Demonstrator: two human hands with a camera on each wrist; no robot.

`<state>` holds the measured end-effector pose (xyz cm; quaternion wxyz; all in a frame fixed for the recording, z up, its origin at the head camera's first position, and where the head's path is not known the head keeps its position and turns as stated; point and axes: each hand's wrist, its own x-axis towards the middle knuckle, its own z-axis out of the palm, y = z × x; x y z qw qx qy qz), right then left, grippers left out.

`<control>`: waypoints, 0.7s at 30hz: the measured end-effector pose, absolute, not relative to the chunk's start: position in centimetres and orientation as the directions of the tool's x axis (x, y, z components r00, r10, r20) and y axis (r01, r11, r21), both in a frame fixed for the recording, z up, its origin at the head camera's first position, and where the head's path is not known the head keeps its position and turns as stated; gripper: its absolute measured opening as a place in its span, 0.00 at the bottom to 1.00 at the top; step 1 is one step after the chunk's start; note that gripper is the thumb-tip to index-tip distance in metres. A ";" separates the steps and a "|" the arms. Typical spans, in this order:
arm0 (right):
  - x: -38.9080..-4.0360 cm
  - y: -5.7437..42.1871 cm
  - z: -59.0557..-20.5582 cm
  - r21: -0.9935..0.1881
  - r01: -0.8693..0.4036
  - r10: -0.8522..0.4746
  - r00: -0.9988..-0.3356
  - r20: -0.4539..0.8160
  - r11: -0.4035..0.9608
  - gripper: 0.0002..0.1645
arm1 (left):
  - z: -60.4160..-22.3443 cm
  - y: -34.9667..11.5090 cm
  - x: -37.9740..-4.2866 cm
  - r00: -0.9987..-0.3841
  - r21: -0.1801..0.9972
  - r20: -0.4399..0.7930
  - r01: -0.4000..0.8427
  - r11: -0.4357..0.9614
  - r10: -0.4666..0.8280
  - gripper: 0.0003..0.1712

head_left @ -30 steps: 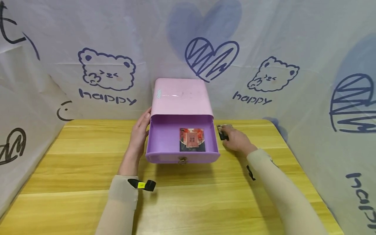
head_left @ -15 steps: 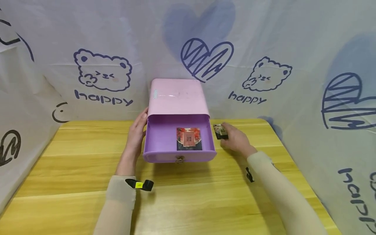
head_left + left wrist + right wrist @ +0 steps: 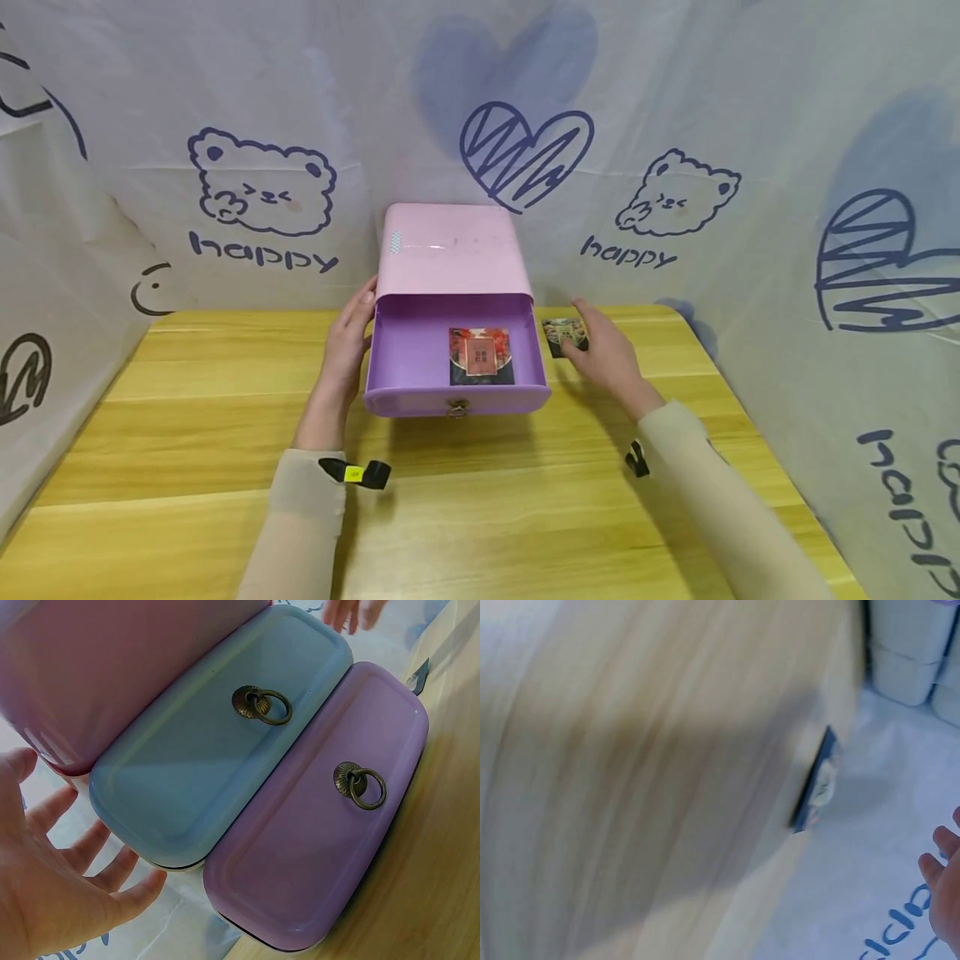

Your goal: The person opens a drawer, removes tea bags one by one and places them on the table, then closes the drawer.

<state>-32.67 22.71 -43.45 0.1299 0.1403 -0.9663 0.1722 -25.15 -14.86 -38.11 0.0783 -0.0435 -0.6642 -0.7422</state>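
Note:
A small drawer cabinet (image 3: 453,258) with a pink top stands at the back of the table. Its upper drawer (image 3: 411,342) is pulled out, and a red and black square packet (image 3: 481,377) lies inside at the right. My left hand (image 3: 347,346) rests by the cabinet's left side; the left wrist view has its fingers spread along the edge. Right of the drawer, a dark square packet (image 3: 557,331) with a green label lies on the table. My right hand (image 3: 609,357) hovers just beside and over it with extended fingers; the right wrist view has them apart from the packet (image 3: 819,784).
Below the pulled-out drawer, a blue drawer (image 3: 187,765) and a purple drawer (image 3: 292,855) are closed, each with a brass ring pull. A printed cloth (image 3: 277,100) hangs behind the wooden table (image 3: 480,517).
My right hand held the dark packet by its right part, then let go of it and lifted its fingers. The left hand stays by the cabinet. The head view has shifted slightly.

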 end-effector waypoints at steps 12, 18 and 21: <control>-30.6 21.4 -40.8 -0.272 -0.465 -0.274 -0.805 0.526 0.842 0.42 | -38.3 -14.9 -25.2 -0.984 0.980 0.165 0.171 -0.103 -0.060 0.29; -29.6 20.4 -39.7 -0.234 -0.580 -0.312 -0.686 0.657 0.780 0.41 | -38.1 -14.8 -25.1 -0.985 0.981 0.160 0.166 -0.099 -0.061 0.29; -29.2 19.9 -39.0 -0.199 -0.634 -0.330 -0.613 0.718 0.747 0.40 | -38.1 -14.8 -25.1 -0.984 0.980 0.165 0.171 -0.100 -0.063 0.29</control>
